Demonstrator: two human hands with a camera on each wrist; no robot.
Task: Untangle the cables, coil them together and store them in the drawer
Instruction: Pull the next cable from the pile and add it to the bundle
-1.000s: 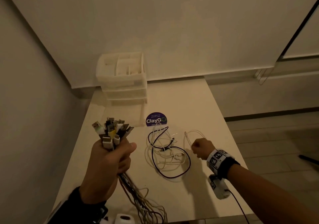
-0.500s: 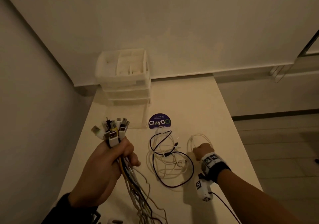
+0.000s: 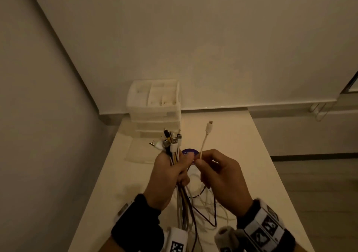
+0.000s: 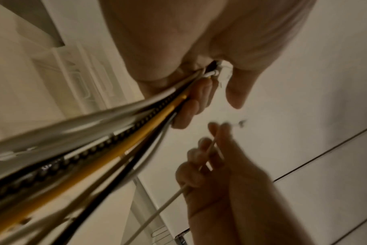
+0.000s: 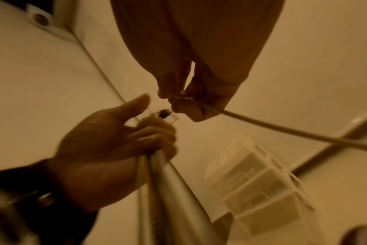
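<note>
Pale walls meeting in a corner, dim warm light, long cream table (image 3: 228, 135) running toward the far wall. Translucent three-tier drawer unit (image 3: 155, 104) at the table's far left, top tray divided into compartments, drawers shut; seen again, blurred, in the right wrist view (image 5: 260, 184).

Left hand (image 3: 170, 176) raised above the table, fingers curled tight around a bundle of cables (image 3: 173, 149), thumb lifted off and pointing toward the other hand. Plug ends fanned out above the fist, white, black and metal; cords trailing down below it, among them a yellow one (image 4: 107, 149), a black braided one and several white. From the left wrist view, same bundle (image 4: 80, 142) running through the closed fingers.

Right hand (image 3: 220, 176) just beside the left, nearly touching, thumb and forefinger pinching a single white cable (image 3: 204, 141) a little below its plug. Plug end (image 3: 209, 126) standing upright above the pinch; the rest of the cord passing down through the hand, as in the left wrist view (image 4: 161, 208) and the right wrist view (image 5: 283, 131).

Loose cables (image 3: 209, 209) lying on the table under and between the wrists, white loops mixed with one dark cord. Round purple sticker (image 3: 188, 151) on the table, mostly hidden behind the hands. Tracking bands with black-and-white markers (image 3: 265, 230) on both wrists, dark sleeve (image 3: 135, 230) on the left arm.
</note>
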